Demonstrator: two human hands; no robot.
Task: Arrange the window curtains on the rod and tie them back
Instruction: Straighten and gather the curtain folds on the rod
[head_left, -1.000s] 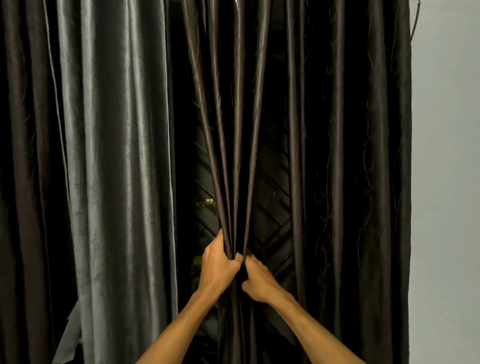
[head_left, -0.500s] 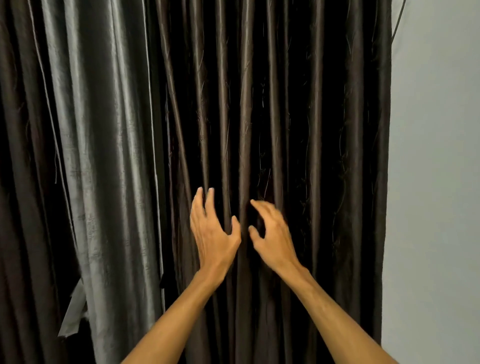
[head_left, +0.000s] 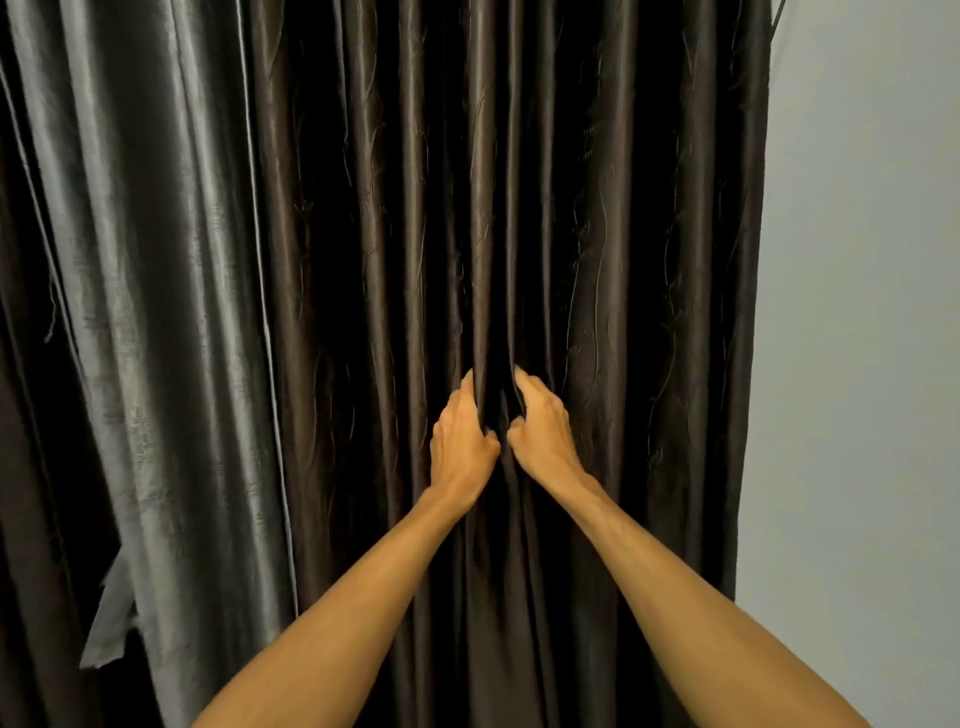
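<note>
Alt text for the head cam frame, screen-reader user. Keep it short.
Two bare hands, left hand and right hand side by side, grip adjacent folds of a dark brown glossy curtain hanging in vertical pleats. A shiny grey curtain hangs to its left, a pale grey wall to its right.

We saw the dark brown curtain (head_left: 597, 234) hanging full length in deep, glossy vertical pleats, with fine wavy lines running down the cloth. Its middle folds were bunched where our left hand (head_left: 460, 441) and right hand (head_left: 543, 431) gripped them side by side. Just left of it hung a shiny silver-grey curtain (head_left: 156, 312), creased, its hemmed edge lying beside the brown one.
</note>
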